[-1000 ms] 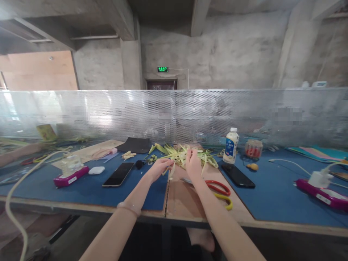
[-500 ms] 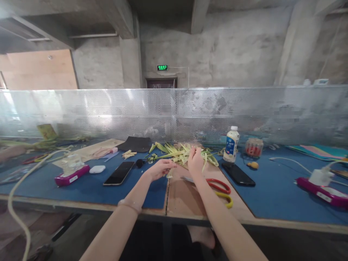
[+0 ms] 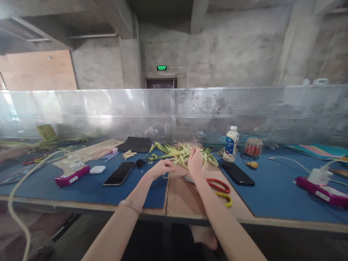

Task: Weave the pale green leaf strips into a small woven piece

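Both my hands reach out over the brown board (image 3: 185, 197) at the table's middle. My left hand (image 3: 160, 169) is closed in a pinch on a thin pale green leaf strip. My right hand (image 3: 195, 162) is closed too, its fingers gripping strips at the near edge of the heap of green leaf strips (image 3: 182, 151). Scissors with red and yellow handles (image 3: 219, 188) lie just right of my right wrist.
Black phones lie on the blue table (image 3: 272, 192) at left (image 3: 119, 173) and right (image 3: 237, 174). A white bottle (image 3: 230, 144), a small jar (image 3: 253, 147), pink chargers (image 3: 71, 174) with cables, and a perforated metal screen (image 3: 108, 112) behind. Another person's arm (image 3: 11, 153) at far left.
The pale strip that hung from between my hands has been drawn up and in; my left hand has closed tighter toward the right hand. The view shifted slightly.
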A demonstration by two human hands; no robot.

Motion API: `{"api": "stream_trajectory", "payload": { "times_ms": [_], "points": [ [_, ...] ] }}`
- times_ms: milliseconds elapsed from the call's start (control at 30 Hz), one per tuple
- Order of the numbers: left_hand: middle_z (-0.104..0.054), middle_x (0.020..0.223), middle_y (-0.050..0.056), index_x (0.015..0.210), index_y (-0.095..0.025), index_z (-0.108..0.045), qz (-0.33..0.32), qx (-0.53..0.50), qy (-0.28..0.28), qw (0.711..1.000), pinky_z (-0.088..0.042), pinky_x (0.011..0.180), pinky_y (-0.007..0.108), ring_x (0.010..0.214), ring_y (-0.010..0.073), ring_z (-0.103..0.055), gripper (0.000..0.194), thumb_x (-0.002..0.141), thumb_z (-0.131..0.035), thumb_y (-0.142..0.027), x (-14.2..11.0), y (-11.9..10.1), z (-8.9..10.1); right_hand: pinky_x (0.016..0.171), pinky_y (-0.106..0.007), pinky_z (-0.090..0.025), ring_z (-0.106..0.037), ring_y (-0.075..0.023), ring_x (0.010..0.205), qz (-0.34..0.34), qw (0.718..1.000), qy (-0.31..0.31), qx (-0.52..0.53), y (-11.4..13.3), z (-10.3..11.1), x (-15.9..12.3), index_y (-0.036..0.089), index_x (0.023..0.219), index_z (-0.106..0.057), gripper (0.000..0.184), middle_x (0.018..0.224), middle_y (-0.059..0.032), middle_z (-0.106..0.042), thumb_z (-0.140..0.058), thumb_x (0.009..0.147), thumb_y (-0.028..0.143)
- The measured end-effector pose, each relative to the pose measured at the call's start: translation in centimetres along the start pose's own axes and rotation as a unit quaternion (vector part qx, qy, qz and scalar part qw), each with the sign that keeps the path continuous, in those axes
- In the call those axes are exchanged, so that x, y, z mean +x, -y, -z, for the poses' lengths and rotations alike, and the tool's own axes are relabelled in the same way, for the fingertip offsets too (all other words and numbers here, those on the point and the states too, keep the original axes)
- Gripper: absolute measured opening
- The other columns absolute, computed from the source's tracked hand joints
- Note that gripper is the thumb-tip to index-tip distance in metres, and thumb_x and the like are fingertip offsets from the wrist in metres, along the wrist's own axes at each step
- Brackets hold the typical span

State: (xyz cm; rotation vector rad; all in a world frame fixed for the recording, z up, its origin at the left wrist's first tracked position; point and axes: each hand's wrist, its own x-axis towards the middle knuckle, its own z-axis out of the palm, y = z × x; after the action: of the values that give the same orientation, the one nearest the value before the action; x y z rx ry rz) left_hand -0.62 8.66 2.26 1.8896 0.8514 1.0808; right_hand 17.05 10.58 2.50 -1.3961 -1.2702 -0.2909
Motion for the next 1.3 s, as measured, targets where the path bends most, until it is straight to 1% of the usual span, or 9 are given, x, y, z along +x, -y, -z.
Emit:
{"api": "stream_trajectory", "payload": {
  "times_ms": [133,267,333,433,633,800,967,1067,1300],
  "points": [
    [-0.051,0.073,0.001,0.057,-0.016,-0.065,-0.024,0.072,-0.027,0.997,-0.035,0.064,0.026,0.069,0.0133,-0.048,0.024,0.057,-0.074,-0.038,0.3,0.6,0.1,0.072,-0.036,-0.036,-0.050,-0.0258,0.079,0.020,0.998,-0.050,-0.011,-0.7,-0.3,0.3,0.016,0.081,-0.050,0.032,0.082,-0.0128,-0.057,-0.027,0.092,0.036],
    [-0.051,0.071,0.001,0.057,-0.015,-0.065,-0.026,0.081,-0.042,0.996,-0.034,0.064,0.026,0.067,0.0131,-0.047,0.025,0.058,-0.073,-0.039,0.3,0.4,0.3,0.079,-0.040,-0.035,-0.047,-0.0273,0.088,0.051,0.996,-0.077,0.005,-0.2,0.1,0.0,0.014,0.093,-0.049,0.019,0.093,-0.0152,-0.055,-0.041,0.085,0.030],
    [-0.050,0.068,0.000,0.056,-0.015,-0.064,-0.019,0.068,-0.049,0.996,-0.034,0.063,0.026,0.065,0.0126,-0.046,0.026,0.059,-0.072,-0.039,0.3,0.3,0.3,0.079,-0.038,-0.035,-0.046,-0.0258,0.088,0.099,0.994,-0.046,0.025,0.3,0.4,-0.3,0.015,0.094,-0.048,0.016,0.092,-0.0125,-0.054,-0.044,0.080,0.021],
    [-0.048,0.068,-0.001,0.055,-0.014,-0.061,-0.015,0.027,-0.074,0.997,-0.032,0.058,0.025,0.062,0.0107,-0.043,0.028,0.060,-0.071,-0.040,0.3,0.1,0.4,0.076,-0.034,-0.037,-0.045,-0.0223,0.082,0.176,0.982,0.039,0.058,1.1,0.9,-0.8,0.017,0.084,-0.046,0.015,0.081,-0.0067,-0.052,-0.043,0.071,0.010],
    [-0.042,0.076,-0.002,0.055,-0.014,-0.055,-0.009,-0.033,-0.090,0.995,-0.024,0.046,0.022,0.053,0.0049,-0.035,0.035,0.060,-0.071,-0.044,0.1,-0.1,0.5,0.081,-0.035,-0.035,-0.044,-0.0220,0.086,0.248,0.956,0.138,0.078,1.8,1.4,-1.7,0.018,0.081,-0.049,0.013,0.083,-0.0054,-0.055,-0.049,0.069,0.014],
    [-0.043,0.080,-0.002,0.058,-0.013,-0.056,0.004,-0.049,-0.084,0.995,-0.021,0.044,0.021,0.051,0.0034,-0.035,0.035,0.060,-0.071,-0.045,0.0,-0.4,0.5,0.079,-0.034,-0.035,-0.046,-0.0210,0.086,0.253,0.941,0.195,0.106,1.6,0.8,-2.1,0.018,0.076,-0.051,0.005,0.079,-0.0041,-0.057,-0.051,0.071,0.019],
    [-0.040,0.064,-0.004,0.061,-0.015,-0.052,0.027,-0.094,-0.101,0.990,-0.015,0.042,0.020,0.048,0.0042,-0.032,0.035,0.059,-0.072,-0.044,-0.1,-0.5,0.6,0.070,-0.030,-0.039,-0.047,-0.0175,0.074,0.216,0.946,0.181,0.161,1.6,0.6,-2.0,0.019,0.075,-0.047,0.004,0.072,-0.0015,-0.052,-0.049,0.070,0.018],
    [-0.033,0.053,-0.007,0.061,-0.016,-0.049,0.041,-0.118,-0.108,0.986,-0.010,0.042,0.021,0.044,0.0049,-0.029,0.037,0.059,-0.072,-0.046,-0.1,-0.4,0.6,0.068,-0.029,-0.041,-0.048,-0.0172,0.073,0.220,0.941,0.185,0.176,1.7,0.7,-2.1,0.019,0.078,-0.049,0.006,0.072,-0.0016,-0.052,-0.050,0.073,0.021],
    [-0.042,0.057,-0.004,0.059,-0.015,-0.051,0.030,-0.147,-0.090,0.985,-0.016,0.042,0.020,0.046,0.0042,-0.031,0.036,0.060,-0.071,-0.045,-0.1,-0.3,0.6,0.070,-0.030,-0.043,-0.052,-0.0175,0.075,0.238,0.928,0.200,0.207,1.6,-0.3,-2.3,0.018,0.076,-0.053,0.009,0.076,-0.0041,-0.055,-0.046,0.080,0.022]
  ]
}}
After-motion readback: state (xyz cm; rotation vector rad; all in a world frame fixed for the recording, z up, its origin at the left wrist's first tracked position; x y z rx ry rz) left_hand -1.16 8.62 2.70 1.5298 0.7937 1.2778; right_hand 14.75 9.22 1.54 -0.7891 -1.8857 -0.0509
